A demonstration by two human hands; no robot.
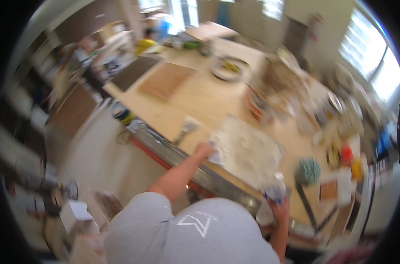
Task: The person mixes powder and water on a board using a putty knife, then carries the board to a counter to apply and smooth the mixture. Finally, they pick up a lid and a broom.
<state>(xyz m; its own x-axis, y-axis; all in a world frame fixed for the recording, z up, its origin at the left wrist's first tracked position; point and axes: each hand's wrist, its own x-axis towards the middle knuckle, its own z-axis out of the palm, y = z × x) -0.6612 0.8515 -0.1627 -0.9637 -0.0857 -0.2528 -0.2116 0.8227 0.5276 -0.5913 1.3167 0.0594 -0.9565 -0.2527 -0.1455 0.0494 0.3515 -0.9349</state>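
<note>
On the wooden table (pixel 165 119) lies a whitish, stained sheet (pixel 248 152) in front of the person. My left hand (pixel 204 151) is at the sheet's left edge, its fingers closed on a pale crumpled piece (pixel 215 157). My right hand (pixel 279 209) is by the table's front edge, wrapped round a small clear bottle (pixel 275 191) with a blue label. A flat brush or scraper (pixel 187 128) rests left of the sheet. Motion blur hides the fine detail of both hands.
A brown board (pixel 167 81) and a dark board (pixel 136 72) lie at the back left. Behind the sheet are a round coil (pixel 226 69) and an orange tub (pixel 255 105). A green ball of twine (pixel 308 170) sits at the right. A can (pixel 122 113) stands at the left edge.
</note>
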